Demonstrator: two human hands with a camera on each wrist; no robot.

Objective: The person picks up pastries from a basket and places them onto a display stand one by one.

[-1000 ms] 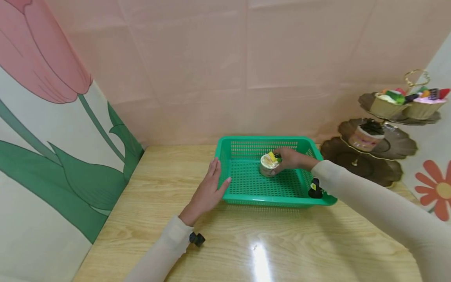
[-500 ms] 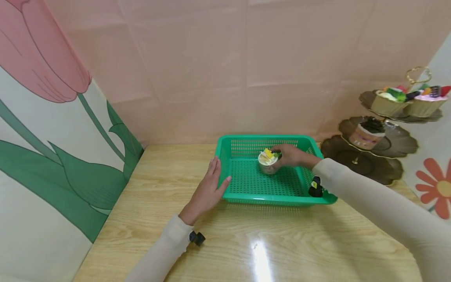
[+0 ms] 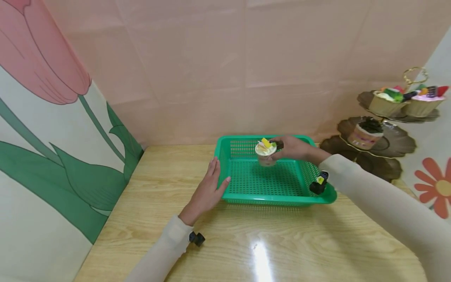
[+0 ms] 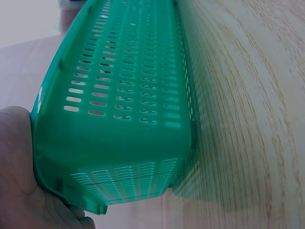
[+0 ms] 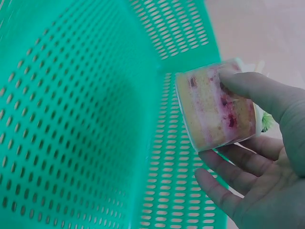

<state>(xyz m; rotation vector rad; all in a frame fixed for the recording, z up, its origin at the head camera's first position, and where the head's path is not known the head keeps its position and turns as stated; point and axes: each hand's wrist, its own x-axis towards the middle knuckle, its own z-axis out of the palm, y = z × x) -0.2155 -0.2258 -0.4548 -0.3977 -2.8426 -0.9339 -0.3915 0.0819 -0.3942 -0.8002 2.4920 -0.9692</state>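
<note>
My right hand (image 3: 294, 149) grips a small cake cup (image 3: 266, 156) topped with white cream and yellow and green pieces. The cup is raised above the floor of a green plastic basket (image 3: 267, 199). In the right wrist view, thumb and fingers pinch the cup (image 5: 209, 109), whose clear side shows yellow sponge layers with red fruit. My left hand (image 3: 206, 192) rests with straight fingers against the basket's left rim. The left wrist view shows that hand (image 4: 19, 176) touching the rim at a corner of the basket (image 4: 114, 138).
On the right stands a tiered brown stand (image 3: 398, 147) with a gold ring handle. Two cupcakes (image 3: 385, 103) sit on its top tier, and a dark-topped cake cup (image 3: 366, 135) on the middle one. A pink backdrop (image 3: 190, 78) hangs behind the wooden table (image 3: 158, 176).
My right hand has lifted the cake cup from the basket's floor and moved it slightly left and toward the back. The left hand has stayed at the rim.
</note>
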